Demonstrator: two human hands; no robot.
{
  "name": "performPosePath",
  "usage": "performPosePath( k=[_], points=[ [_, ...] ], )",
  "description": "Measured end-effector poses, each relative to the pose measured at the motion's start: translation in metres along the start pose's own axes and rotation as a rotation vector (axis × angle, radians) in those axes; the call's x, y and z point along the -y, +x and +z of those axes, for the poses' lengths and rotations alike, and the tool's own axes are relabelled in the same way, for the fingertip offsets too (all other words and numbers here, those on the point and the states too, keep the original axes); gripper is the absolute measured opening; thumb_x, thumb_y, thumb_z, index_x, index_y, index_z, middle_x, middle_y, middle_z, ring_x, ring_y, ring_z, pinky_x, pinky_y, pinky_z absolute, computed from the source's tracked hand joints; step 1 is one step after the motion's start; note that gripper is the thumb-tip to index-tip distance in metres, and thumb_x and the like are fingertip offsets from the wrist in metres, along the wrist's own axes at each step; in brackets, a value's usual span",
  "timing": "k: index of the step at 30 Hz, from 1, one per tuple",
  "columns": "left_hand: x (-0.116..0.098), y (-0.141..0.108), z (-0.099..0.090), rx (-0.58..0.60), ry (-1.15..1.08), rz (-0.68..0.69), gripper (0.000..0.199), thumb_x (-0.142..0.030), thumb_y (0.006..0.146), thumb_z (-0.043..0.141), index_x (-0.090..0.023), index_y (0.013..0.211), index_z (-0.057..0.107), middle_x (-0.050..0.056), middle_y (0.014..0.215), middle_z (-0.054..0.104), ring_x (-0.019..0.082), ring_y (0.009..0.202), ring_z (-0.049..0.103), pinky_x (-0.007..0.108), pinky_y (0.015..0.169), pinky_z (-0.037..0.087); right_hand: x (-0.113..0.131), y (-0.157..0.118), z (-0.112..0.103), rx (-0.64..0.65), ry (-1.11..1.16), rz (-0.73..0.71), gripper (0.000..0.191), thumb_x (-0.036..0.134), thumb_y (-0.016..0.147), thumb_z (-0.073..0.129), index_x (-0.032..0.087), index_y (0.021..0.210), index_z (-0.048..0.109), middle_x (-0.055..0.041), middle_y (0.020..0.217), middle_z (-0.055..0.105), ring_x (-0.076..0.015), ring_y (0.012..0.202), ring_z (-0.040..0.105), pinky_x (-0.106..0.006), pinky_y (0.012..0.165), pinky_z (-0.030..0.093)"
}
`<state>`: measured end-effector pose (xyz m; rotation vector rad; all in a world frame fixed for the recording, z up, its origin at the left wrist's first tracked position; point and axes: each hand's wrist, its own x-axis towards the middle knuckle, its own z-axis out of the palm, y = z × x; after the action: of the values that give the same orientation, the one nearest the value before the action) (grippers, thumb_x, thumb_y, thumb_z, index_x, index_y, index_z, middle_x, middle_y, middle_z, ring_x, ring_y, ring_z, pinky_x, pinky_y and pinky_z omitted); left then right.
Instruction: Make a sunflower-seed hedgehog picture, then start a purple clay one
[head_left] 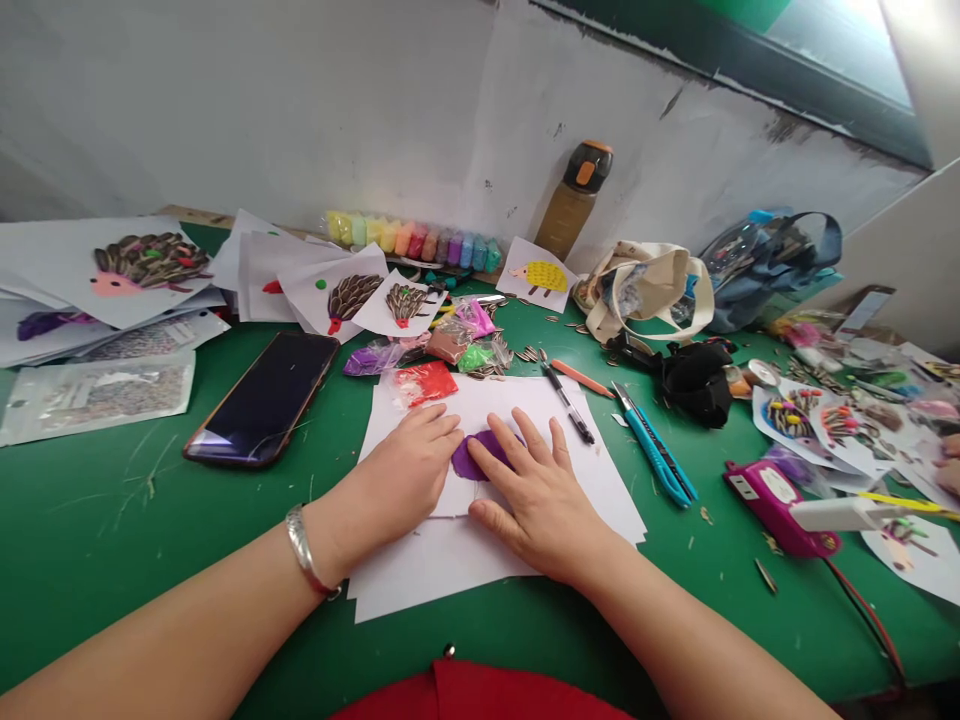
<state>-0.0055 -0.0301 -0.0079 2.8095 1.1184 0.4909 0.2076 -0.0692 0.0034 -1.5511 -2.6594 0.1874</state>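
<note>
The left hand (pixel 401 475) lies flat, gripping nothing, its fingertips at the purple modeling clay (pixel 474 458) – a rough-edged patch pressed thin on white paper (pixel 427 570), near the front edge of the green tabletop (pixel 97 560). The right hand (pixel 540 500) rests open, spread across the patch, clenching nothing.

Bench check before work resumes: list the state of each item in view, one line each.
Left hand: flat on white paper, beside purple clay.
Right hand: spread, fingers over the clay.
Purple clay: flattened patch, partly covered.
Phone: lying flat, screen dark.
Water bottle: standing against the wall, lid shut.
Blue utility knife: lying on the mat, blade not visible.
</note>
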Motion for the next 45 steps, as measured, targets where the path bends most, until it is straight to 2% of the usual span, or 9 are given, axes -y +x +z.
performPosePath(
  k=[3,8,15,19,24,32,37,42,45],
  points=[
    [-0.001,0.001,-0.002,-0.008,-0.022,0.005,0.037,-0.007,0.090,0.042,-0.005,0.120,0.064,0.017,0.128,0.063,0.031,0.125,0.052,0.050,0.108,0.046,0.000,0.001,-0.001,0.028,0.008,0.011,0.064,0.065,0.097,0.026,0.033,0.151,0.037,-0.0056,0.163,0.024,-0.0357,0.151,0.010,-0.070,0.116,0.006],
    [-0.001,0.001,-0.001,-0.006,-0.039,-0.015,0.039,-0.007,0.091,0.043,-0.006,0.126,0.060,0.016,0.128,0.062,0.030,0.124,0.052,0.049,0.110,0.043,0.000,0.004,-0.006,0.059,0.051,0.109,0.064,0.060,0.099,0.027,0.030,0.155,0.028,-0.0059,0.165,0.016,-0.0349,0.151,0.009,-0.067,0.117,0.012],
    [-0.001,0.000,0.000,0.015,-0.034,-0.006,0.037,-0.005,0.090,0.045,-0.007,0.122,0.063,0.017,0.125,0.061,0.031,0.124,0.050,0.051,0.111,0.042,-0.001,0.011,-0.017,0.154,0.093,0.092,0.063,0.063,0.098,0.027,0.032,0.151,0.038,-0.0070,0.162,0.027,-0.0393,0.149,0.014,-0.070,0.115,0.010],
    [0.000,0.001,0.000,0.033,-0.049,-0.020,0.036,-0.006,0.091,0.045,-0.010,0.121,0.063,0.016,0.123,0.061,0.030,0.123,0.049,0.050,0.110,0.043,-0.004,0.015,-0.023,0.146,0.101,0.061,0.056,0.059,0.099,0.030,0.033,0.146,0.047,-0.0061,0.159,0.033,-0.0388,0.148,0.018,-0.071,0.114,0.011],
    [0.001,-0.001,0.002,0.045,-0.073,-0.044,0.040,-0.005,0.092,0.042,-0.012,0.127,0.060,0.014,0.125,0.059,0.029,0.128,0.046,0.050,0.112,0.041,-0.008,0.017,-0.019,0.079,0.202,0.109,0.052,0.053,0.101,0.029,0.033,0.145,0.047,-0.0045,0.159,0.034,-0.0323,0.148,0.024,-0.066,0.116,0.017],
    [0.000,-0.001,0.004,0.010,-0.053,-0.036,0.039,-0.006,0.091,0.042,-0.010,0.126,0.061,0.017,0.127,0.060,0.033,0.127,0.047,0.052,0.108,0.046,-0.008,0.018,-0.007,0.020,0.151,0.062,0.045,0.050,0.099,0.041,0.032,0.137,0.057,-0.0062,0.151,0.046,-0.0356,0.143,0.032,-0.069,0.113,0.020],
    [0.000,0.000,0.003,-0.003,-0.066,-0.038,0.039,-0.007,0.092,0.041,-0.009,0.126,0.060,0.016,0.129,0.060,0.032,0.128,0.046,0.052,0.110,0.044,-0.013,0.017,-0.010,0.016,0.246,0.080,0.047,0.048,0.101,0.035,0.032,0.142,0.051,-0.0058,0.149,0.049,-0.0294,0.142,0.035,-0.064,0.114,0.024],
    [-0.001,0.002,0.000,-0.010,-0.094,-0.044,0.039,-0.008,0.092,0.041,-0.009,0.126,0.060,0.015,0.128,0.061,0.030,0.126,0.050,0.051,0.110,0.044,-0.007,0.017,-0.010,0.024,0.164,0.072,0.048,0.049,0.098,0.041,0.031,0.142,0.052,-0.0065,0.153,0.044,-0.0348,0.142,0.031,-0.067,0.114,0.020],
    [-0.001,0.001,0.001,0.005,-0.083,-0.049,0.039,-0.008,0.092,0.041,-0.011,0.125,0.061,0.015,0.130,0.061,0.031,0.128,0.048,0.051,0.110,0.044,-0.007,0.017,-0.011,0.028,0.165,0.070,0.048,0.049,0.099,0.039,0.031,0.141,0.053,-0.0058,0.153,0.044,-0.0345,0.142,0.032,-0.065,0.114,0.021]
  ],
)
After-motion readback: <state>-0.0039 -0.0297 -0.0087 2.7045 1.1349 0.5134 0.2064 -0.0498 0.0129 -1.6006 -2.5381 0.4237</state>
